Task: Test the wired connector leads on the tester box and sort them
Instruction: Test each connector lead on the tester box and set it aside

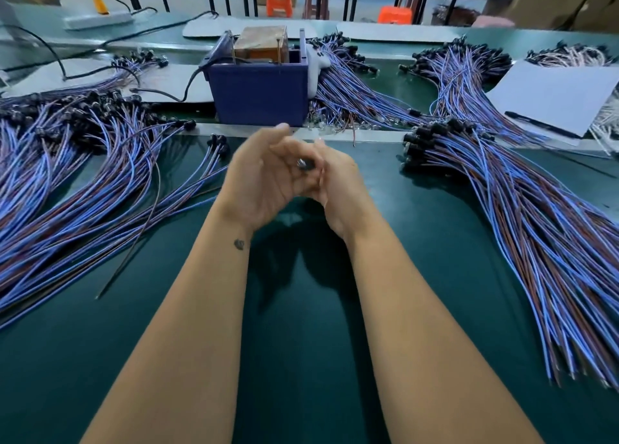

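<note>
Two sprawling heaps of blue-and-brown wired leads [522, 209] flank my dark green worktop [301, 326]; the blue plastic tester box [261, 91] sits ahead. My left hand [261, 179] and right hand [338, 182] grip one small black connector [305, 164] between them.

Blue tester box [259, 97] upright mid-table; blue-brown leads heaped left [67, 162], right [522, 209]; black connector [304, 164] held.

Bare green mat [301, 326] lies between lead piles left [67, 182] and right [536, 226].
</note>
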